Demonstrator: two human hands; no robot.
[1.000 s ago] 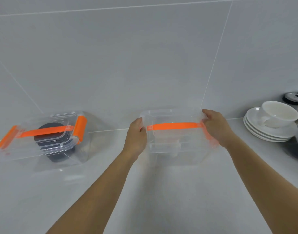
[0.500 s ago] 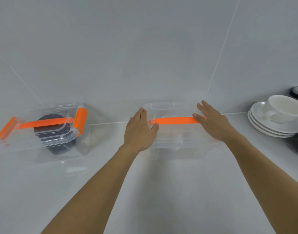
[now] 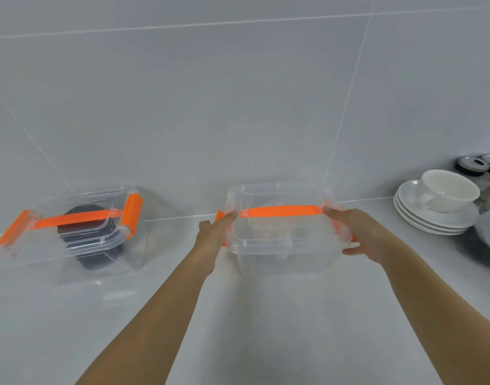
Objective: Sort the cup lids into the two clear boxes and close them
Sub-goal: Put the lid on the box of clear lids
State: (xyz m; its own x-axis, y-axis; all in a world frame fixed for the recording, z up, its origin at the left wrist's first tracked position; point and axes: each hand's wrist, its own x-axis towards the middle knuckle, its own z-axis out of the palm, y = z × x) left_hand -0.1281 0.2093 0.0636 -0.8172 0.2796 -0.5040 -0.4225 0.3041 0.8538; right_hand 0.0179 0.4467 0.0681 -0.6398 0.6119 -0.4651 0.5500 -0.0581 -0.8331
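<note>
Two clear boxes with orange handles and clasps stand on the white counter. The right box (image 3: 282,254) has its lid on, and pale lids show faintly through its wall. My left hand (image 3: 214,234) presses against its left end over the orange clasp. My right hand (image 3: 363,234) grips its right end, fingers over the other clasp. The left box (image 3: 80,237) stands apart with its lid on and black cup lids (image 3: 91,254) stacked inside; its left clasp sticks out sideways and its right clasp is folded down.
A white cup (image 3: 446,190) rests on a stack of saucers (image 3: 432,218) at the right. Behind these stand dark-lidded jars (image 3: 471,165), and a dark object lies at the far right edge. A tiled wall rises right behind the boxes.
My hands were flat on the right box's lid half a second ago. They have slid outward and down onto the box's two ends at the clasps.
</note>
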